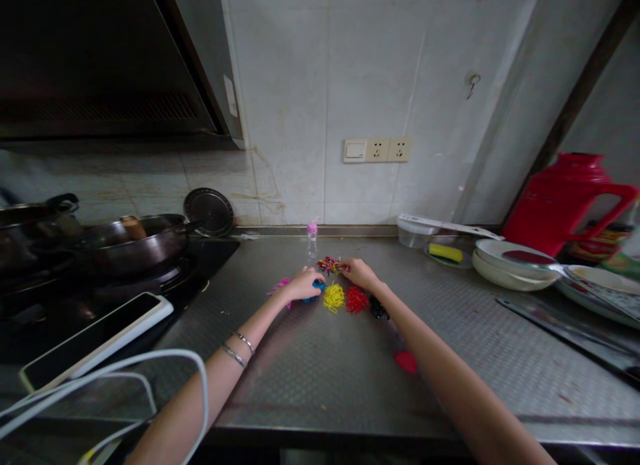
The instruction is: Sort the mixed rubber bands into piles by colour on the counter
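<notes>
Small loops that look like rubber bands lie on the metal counter, sorted by colour. A mixed-colour pile [329, 265] is at the back. In front of it are a yellow pile [333, 297] and a red pile [357, 300]. My left hand [302, 284] is closed, its bent fingertips down at the blue pile [315, 291], partly covering it. Pink loops [280, 287] show behind that wrist. My right hand [360, 274] pinches at the right edge of the mixed pile; what is between its fingers is too small to tell. A black pile [379, 309] is partly hidden by my right forearm.
A small clear bottle with a pink top [313, 239] stands behind the piles. A red object [405, 361] lies by my right forearm. Left are a stove with pans [135, 245], a white device [100, 338] and cables. Bowls [510, 268] and a red thermos [555, 198] stand right.
</notes>
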Demonstrator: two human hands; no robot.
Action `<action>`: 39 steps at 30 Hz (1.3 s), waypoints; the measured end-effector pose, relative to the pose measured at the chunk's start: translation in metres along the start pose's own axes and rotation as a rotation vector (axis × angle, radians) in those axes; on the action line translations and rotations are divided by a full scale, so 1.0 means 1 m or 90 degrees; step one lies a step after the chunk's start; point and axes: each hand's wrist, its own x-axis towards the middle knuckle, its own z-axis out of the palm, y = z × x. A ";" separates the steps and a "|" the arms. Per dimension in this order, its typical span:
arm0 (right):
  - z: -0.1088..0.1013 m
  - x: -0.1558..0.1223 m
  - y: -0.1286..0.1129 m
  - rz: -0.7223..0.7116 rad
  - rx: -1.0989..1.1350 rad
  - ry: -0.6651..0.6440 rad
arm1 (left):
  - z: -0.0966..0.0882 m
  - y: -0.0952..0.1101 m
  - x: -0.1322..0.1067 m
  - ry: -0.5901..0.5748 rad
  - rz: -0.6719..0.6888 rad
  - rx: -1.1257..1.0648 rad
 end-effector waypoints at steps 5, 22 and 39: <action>-0.004 -0.003 0.005 -0.013 0.028 0.020 | 0.000 -0.002 -0.001 0.037 -0.019 0.000; -0.007 -0.007 0.014 -0.028 0.065 0.052 | 0.006 0.002 0.001 0.108 -0.040 -0.013; -0.007 -0.012 0.012 -0.049 0.290 0.165 | -0.004 0.007 0.016 0.225 -0.053 -0.258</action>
